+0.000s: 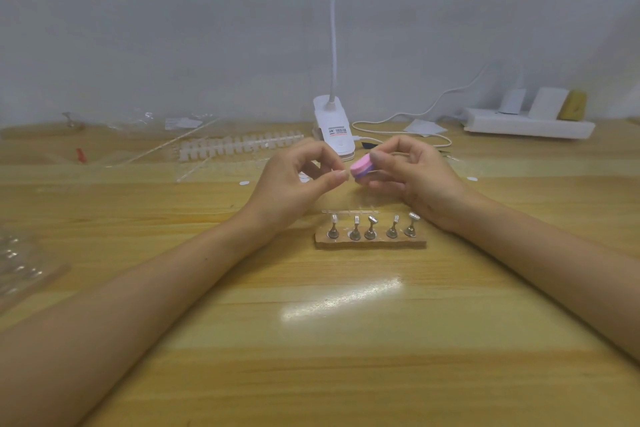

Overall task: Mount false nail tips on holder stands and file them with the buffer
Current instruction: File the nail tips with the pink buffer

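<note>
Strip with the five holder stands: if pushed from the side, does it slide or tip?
Likely slides whole: the base strip lies flat and long on the glossy table. The holder stands look thin-stemmed and lean at different angles, so a high push may knock one over. Metal feet suggest some heft.

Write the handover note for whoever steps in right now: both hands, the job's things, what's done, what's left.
Left hand: pinches what looks like a clear nail tip between thumb and forefinger.
Right hand: grips the pink and purple buffer, its end at the tip.
Five holder stands sit in a row on their base, below the hands. Their tops are too small to tell if they are loaded.
Tip strip lies behind the left hand.
Done: one tip in hand, at the buffer.
Left: file it, then mount it, I'd judge.
</note>
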